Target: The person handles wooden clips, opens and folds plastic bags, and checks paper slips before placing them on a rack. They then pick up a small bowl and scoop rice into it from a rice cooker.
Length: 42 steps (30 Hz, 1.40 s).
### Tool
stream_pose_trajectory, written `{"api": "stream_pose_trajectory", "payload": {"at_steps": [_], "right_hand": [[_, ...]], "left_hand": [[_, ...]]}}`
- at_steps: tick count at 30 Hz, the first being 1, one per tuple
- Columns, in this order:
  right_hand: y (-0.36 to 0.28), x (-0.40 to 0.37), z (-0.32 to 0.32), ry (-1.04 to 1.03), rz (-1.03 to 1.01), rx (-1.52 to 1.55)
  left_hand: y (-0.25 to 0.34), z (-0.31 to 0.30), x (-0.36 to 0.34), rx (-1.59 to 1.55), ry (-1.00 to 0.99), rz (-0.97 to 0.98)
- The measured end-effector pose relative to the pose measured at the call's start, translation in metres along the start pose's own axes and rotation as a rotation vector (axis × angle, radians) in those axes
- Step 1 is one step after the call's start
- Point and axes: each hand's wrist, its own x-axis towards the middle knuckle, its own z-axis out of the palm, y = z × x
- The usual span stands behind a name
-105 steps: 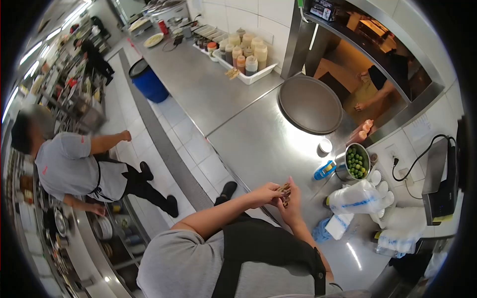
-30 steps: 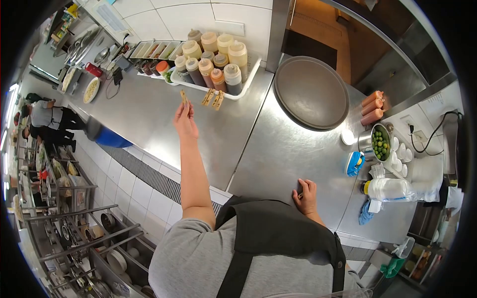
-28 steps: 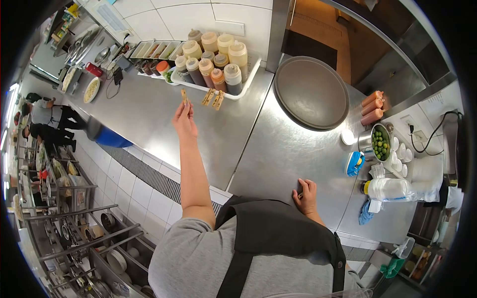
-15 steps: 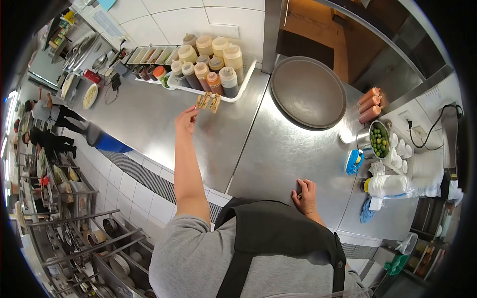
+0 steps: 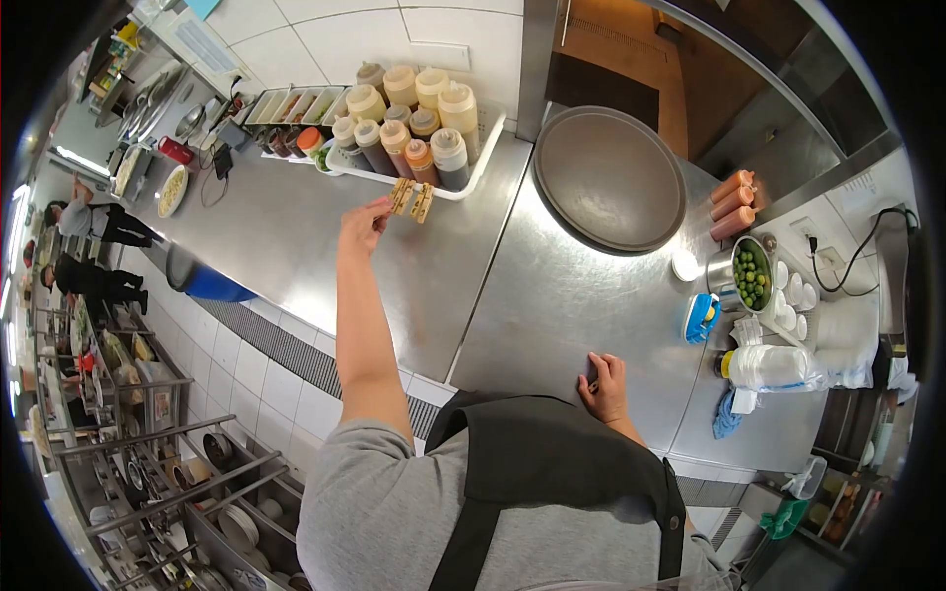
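My left hand (image 5: pixel 365 229) is stretched forward over the steel counter, fingers bent. Its fingertips meet the leftmost of several wooden clothespins (image 5: pixel 401 195); how firmly they pinch it is too small to see. These clothespins sit at the front rim of a white plastic basket (image 5: pixel 483 175), and another clothespin (image 5: pixel 422 204) is just right of the fingers. Squeeze bottles (image 5: pixel 395 143) with pale, dark and orange contents fill the basket. Resting on the counter close to my body, my right hand (image 5: pixel 608 390) has curled fingers around a small wood-coloured piece, mostly hidden.
A stack of round dark trays (image 5: pixel 611 177) lies at the back. Farther right are red-orange squeeze bottles (image 5: pixel 732 205), a metal pot of limes (image 5: pixel 739 281), a blue-and-white container (image 5: pixel 701 318) and plastic-wrapped cups (image 5: pixel 769 367). Two people (image 5: pixel 94 281) stand far left near a blue bin (image 5: pixel 212 279).
My left hand has moved slightly forward, closer to the leftmost clothespin. The view has shifted a little; my right hand stays in place.
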Motion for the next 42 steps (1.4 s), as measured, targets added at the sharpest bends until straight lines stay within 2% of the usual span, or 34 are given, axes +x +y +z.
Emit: {"api": "stream_pose_trajectory", "payload": {"at_steps": [1,2,4,5,7,9,11,14,16,17,20,23,24,26,29,30,33,35,38,39,41,42], "right_hand": [[0.000,-0.001,0.000,-0.005,0.007,0.007],[0.000,-0.001,-0.001,-0.009,0.015,0.013],[-0.007,0.009,-0.003,0.027,0.154,0.156],[-0.013,0.017,-0.006,0.046,0.225,0.227],[-0.026,0.051,-0.017,0.174,0.069,0.171],[-0.060,0.096,-0.034,0.358,-0.086,0.342],[-0.081,0.132,-0.050,0.421,-0.264,0.434],[-0.098,0.164,-0.065,0.433,-0.417,0.446],[-0.098,0.178,-0.066,0.453,-0.522,0.499],[-0.096,0.176,-0.069,0.400,-0.506,0.445],[-0.094,0.172,-0.067,0.434,-0.457,0.361],[-0.097,0.159,-0.074,0.400,-0.310,0.316],[-0.095,0.153,-0.074,0.367,-0.262,0.321],[-0.078,0.140,-0.069,0.236,-0.167,0.384],[-0.090,0.140,-0.080,0.225,-0.116,0.527],[-0.092,0.140,-0.084,0.204,-0.093,0.563],[-0.074,0.143,-0.070,-0.042,0.101,0.780],[-0.075,0.141,-0.061,-0.024,0.241,0.979],[-0.084,0.143,-0.051,0.065,0.440,1.339],[-0.087,0.142,-0.047,0.108,0.509,1.470],[-0.091,0.138,-0.034,0.141,0.542,1.513],[-0.092,0.135,-0.030,0.158,0.559,1.536]], "left_hand": [[-0.003,0.000,-0.007,0.026,-0.025,0.028],[-0.010,0.004,-0.013,0.232,0.147,0.215],[-0.029,0.026,-0.030,0.638,0.489,0.595],[-0.037,0.045,-0.049,0.545,0.484,0.687],[-0.049,0.099,-0.110,0.358,0.460,0.860],[-0.075,0.140,-0.170,0.395,-0.024,0.686],[-0.077,0.168,-0.218,0.196,-0.712,0.173],[-0.070,0.198,-0.261,-0.079,-0.898,-0.036],[-0.068,0.202,-0.265,0.078,-0.881,0.088],[-0.066,0.203,-0.266,0.156,-0.860,0.155],[-0.061,0.206,-0.266,0.152,-0.813,0.117],[-0.065,0.200,-0.252,0.008,-0.737,0.062],[-0.066,0.197,-0.247,0.041,-0.709,0.105],[-0.065,0.192,-0.239,0.111,-0.655,0.184],[-0.065,0.185,-0.231,0.430,-0.643,0.404],[-0.064,0.184,-0.231,0.455,-0.663,0.402],[-0.055,0.184,-0.231,0.554,-0.707,0.424],[-0.051,0.182,-0.230,0.642,-0.713,0.471],[-0.062,0.193,-0.238,0.226,-0.559,0.361],[-0.070,0.194,-0.239,0.208,-0.598,0.248],[-0.093,0.196,-0.238,0.169,-0.674,0.022],[-0.101,0.196,-0.240,0.118,-0.671,0.006]]}}
